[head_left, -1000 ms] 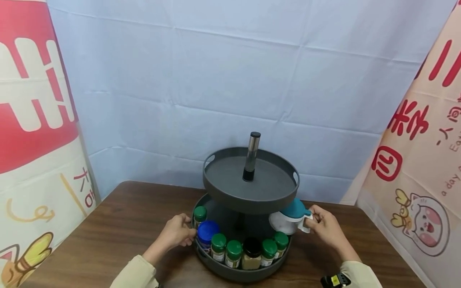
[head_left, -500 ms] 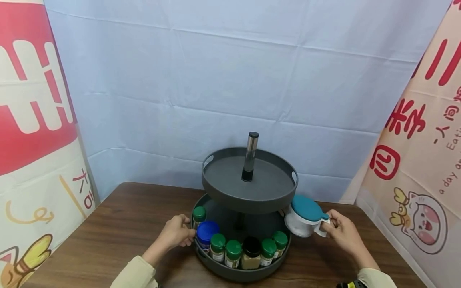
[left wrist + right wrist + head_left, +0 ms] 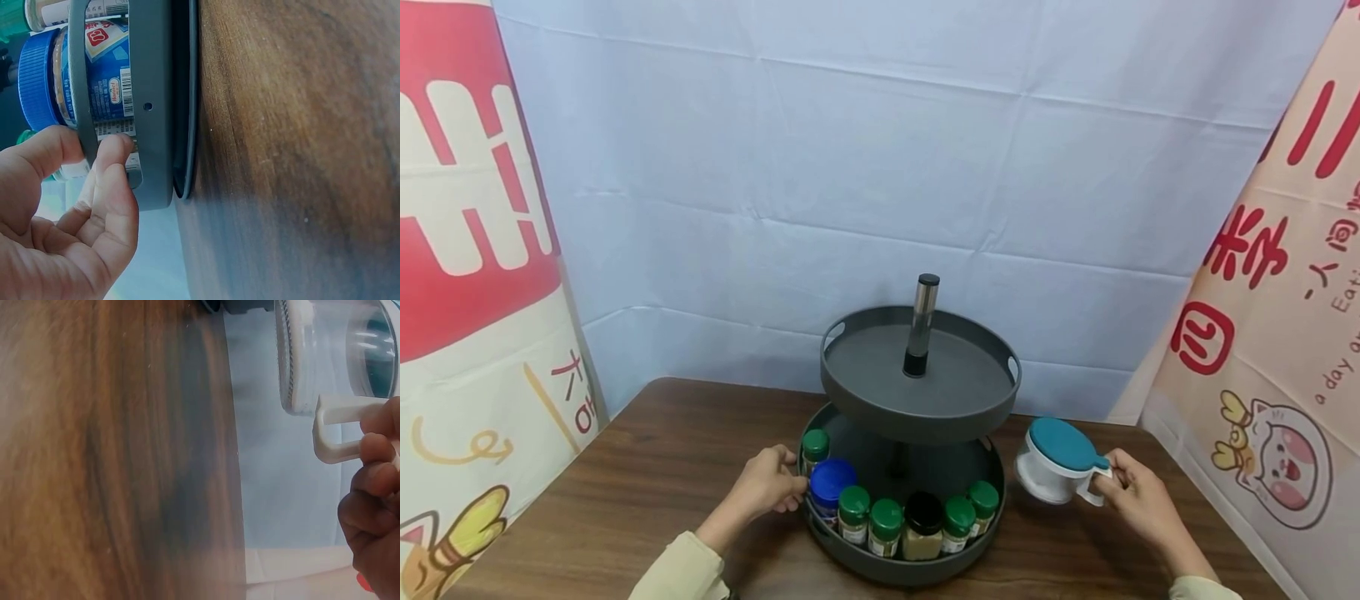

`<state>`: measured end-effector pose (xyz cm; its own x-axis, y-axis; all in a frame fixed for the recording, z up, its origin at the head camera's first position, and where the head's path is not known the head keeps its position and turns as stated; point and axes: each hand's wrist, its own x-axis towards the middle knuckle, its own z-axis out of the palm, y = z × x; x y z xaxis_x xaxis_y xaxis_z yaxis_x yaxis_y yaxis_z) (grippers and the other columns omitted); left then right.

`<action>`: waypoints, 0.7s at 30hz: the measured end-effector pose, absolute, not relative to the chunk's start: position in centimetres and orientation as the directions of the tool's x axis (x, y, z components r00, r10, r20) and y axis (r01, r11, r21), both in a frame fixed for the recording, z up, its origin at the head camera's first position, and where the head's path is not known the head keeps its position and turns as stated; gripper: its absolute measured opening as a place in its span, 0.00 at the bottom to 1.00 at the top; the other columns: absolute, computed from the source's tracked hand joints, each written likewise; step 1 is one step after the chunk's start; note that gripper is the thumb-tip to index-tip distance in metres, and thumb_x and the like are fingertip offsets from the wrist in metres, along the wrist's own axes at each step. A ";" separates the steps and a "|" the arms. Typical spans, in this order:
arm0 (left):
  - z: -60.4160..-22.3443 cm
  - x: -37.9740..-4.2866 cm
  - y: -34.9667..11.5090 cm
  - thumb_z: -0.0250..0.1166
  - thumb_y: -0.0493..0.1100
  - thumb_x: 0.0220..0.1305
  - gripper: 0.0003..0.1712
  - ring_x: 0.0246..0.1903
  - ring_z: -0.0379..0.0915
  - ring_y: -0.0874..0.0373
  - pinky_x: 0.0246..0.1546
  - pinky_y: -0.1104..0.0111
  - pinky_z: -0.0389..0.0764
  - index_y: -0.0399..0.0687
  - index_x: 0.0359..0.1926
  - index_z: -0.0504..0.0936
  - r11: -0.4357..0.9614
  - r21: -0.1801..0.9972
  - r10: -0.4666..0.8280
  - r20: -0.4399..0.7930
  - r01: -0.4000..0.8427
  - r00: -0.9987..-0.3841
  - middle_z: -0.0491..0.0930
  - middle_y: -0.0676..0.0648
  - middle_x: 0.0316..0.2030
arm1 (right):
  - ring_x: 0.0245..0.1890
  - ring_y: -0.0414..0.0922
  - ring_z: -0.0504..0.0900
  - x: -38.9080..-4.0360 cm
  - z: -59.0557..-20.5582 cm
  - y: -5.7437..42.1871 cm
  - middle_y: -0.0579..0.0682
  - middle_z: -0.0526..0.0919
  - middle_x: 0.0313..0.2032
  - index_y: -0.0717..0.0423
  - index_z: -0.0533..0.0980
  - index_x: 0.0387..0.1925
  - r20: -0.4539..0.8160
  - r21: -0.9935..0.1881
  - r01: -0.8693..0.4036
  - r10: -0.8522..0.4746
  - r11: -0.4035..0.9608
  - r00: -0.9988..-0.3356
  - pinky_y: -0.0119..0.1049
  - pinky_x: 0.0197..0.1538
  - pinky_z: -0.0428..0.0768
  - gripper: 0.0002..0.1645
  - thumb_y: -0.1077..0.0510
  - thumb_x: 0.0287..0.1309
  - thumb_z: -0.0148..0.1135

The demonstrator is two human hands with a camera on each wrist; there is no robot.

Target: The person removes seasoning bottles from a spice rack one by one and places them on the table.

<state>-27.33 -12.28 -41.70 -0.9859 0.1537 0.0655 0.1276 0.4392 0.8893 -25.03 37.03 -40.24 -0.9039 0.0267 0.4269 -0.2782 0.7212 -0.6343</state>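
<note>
A dark grey two-tier turntable rack (image 3: 865, 400) stands on the table. My left hand (image 3: 767, 483) pinches the rim of its lower tray (image 3: 910, 575) at the handle slot; in the left wrist view the thumb and fingers (image 3: 112, 200) meet around the bar. Beside them is a blue-lidded jar (image 3: 106, 81). My right hand (image 3: 1142, 496) grips the white handle (image 3: 325, 434) of a clear seasoning jar (image 3: 1048, 479) with a teal lid (image 3: 1063, 443). This jar is raised above the table, to the right of the rack.
Several spice bottles with green lids (image 3: 887, 518) and one with a black lid (image 3: 923, 512) line the lower tray's front. A metal post (image 3: 922, 317) rises through the upper tray. Behind the brown wooden table (image 3: 700, 442) hangs a pale blue cloth (image 3: 737, 208), with printed banners (image 3: 1247, 333) at the sides.
The teal-lidded jar, in my right hand, has come out from under the upper tray and moved right, away from the rack. My left hand stays on the rim.
</note>
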 end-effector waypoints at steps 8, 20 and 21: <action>-41.9 -27.5 -12.4 0.66 0.33 0.49 0.23 0.14 0.75 0.54 0.15 0.65 0.77 0.25 0.44 0.69 0.429 0.893 0.155 0.077 0.137 -0.985 0.77 0.46 0.16 | 0.15 0.38 0.67 -24.7 -40.7 37.9 0.44 0.68 0.14 0.58 0.69 0.29 0.412 -0.621 -0.254 0.033 0.741 -0.911 0.32 0.18 0.65 0.07 0.69 0.55 0.58; -41.8 -27.3 -12.4 0.66 0.33 0.49 0.22 0.14 0.75 0.55 0.15 0.65 0.77 0.26 0.44 0.70 0.443 0.884 0.158 0.086 0.149 -0.984 0.77 0.47 0.15 | 0.13 0.40 0.67 -24.3 -41.3 38.5 0.48 0.69 0.16 0.60 0.67 0.32 0.252 -0.670 -0.139 0.046 0.729 -0.967 0.33 0.16 0.68 0.04 0.67 0.59 0.54; -41.8 -27.3 -12.4 0.66 0.33 0.49 0.22 0.14 0.75 0.55 0.15 0.65 0.77 0.25 0.44 0.70 0.443 0.884 0.159 0.087 0.150 -0.983 0.77 0.47 0.15 | 0.12 0.41 0.67 -24.3 -41.4 38.6 0.49 0.69 0.16 0.59 0.67 0.32 0.238 -0.681 -0.129 0.051 0.721 -0.970 0.33 0.16 0.68 0.05 0.67 0.59 0.54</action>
<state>-27.34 -12.36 -41.79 -0.9833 0.1595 0.0872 0.1502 0.4432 0.8837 -24.34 38.56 -41.40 -0.9700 0.0505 0.2377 -0.1293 0.7209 -0.6809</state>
